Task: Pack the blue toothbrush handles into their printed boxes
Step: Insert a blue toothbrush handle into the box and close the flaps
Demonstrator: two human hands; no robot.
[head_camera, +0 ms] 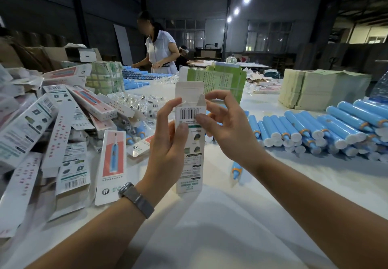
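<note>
I hold one printed box (190, 159) upright over the white table (210, 226), its top flaps standing open and its barcode side facing me. My left hand (168, 140) grips the box along its left side, thumb on the front. My right hand (226, 126) pinches the box's upper right edge near the barcode, fingers touching a side flap. Many blue toothbrush handles (327, 130) lie piled on the table to the right. One single blue handle (236, 169) lies just right of the box, below my right wrist.
A heap of printed boxes (63, 134) fills the table's left side. Small clear bags (134, 102) lie behind it. Stacks of flat green cartons (220, 81) and pale bundles (315, 88) stand at the back. A person (161, 48) works at the far end.
</note>
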